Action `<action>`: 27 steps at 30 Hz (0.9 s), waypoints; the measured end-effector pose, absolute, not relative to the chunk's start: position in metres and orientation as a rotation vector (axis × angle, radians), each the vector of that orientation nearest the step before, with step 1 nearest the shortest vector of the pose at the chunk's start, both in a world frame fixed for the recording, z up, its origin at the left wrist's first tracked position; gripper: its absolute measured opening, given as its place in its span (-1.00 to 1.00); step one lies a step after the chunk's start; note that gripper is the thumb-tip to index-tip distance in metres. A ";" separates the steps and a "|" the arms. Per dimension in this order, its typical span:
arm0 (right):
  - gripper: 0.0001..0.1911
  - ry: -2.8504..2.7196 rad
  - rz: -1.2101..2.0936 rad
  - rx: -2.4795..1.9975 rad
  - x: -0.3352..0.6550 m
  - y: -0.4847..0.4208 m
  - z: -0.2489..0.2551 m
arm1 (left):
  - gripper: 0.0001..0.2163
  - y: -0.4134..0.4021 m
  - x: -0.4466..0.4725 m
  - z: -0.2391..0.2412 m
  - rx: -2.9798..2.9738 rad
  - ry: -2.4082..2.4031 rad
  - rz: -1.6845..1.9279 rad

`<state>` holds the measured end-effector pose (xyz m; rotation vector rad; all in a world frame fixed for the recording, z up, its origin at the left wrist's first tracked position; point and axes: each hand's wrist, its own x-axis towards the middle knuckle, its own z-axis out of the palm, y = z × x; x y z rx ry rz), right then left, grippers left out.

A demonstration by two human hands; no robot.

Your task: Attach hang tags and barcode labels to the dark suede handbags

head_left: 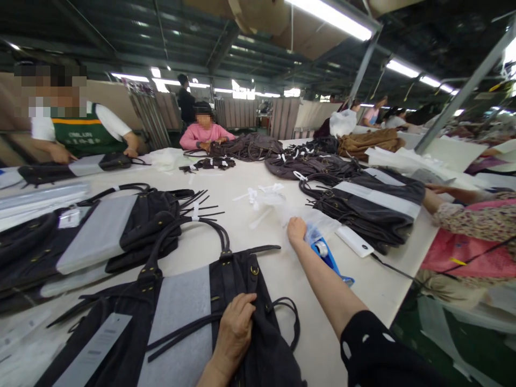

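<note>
While the left hand [236, 330] lies fingers-flat on one dark fabric bag [226, 301] at lower centre, the right hand [297, 231], fingers curled, touches one crinkled clear plastic bag [318, 223] on the pale desk [242, 188].

Pretty clearly we're in a bag factory: one long white worktable [250, 188] runs up the frame, stacked with dark fabric handbags [363, 207], workers seated at upper left and centre, fluorescent tube lights [330, 16] hanging top right.

The left hand [236, 328] is laid flat, palm down, at six o'clock; the right hand [296, 230] is stretched toward one o'clock, fingers curled.
</note>
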<state>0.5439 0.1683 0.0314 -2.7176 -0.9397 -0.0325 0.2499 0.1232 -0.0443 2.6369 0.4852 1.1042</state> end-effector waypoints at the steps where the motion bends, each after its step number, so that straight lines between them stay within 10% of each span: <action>1: -0.60 -0.900 -0.044 -2.712 0.545 0.167 0.033 | -0.76 0.123 0.250 -0.044 2.637 0.487 1.092; 27: -0.65 -1.139 0.157 -1.878 0.390 -0.011 -0.042 | -0.61 0.110 0.228 0.013 2.749 0.524 0.787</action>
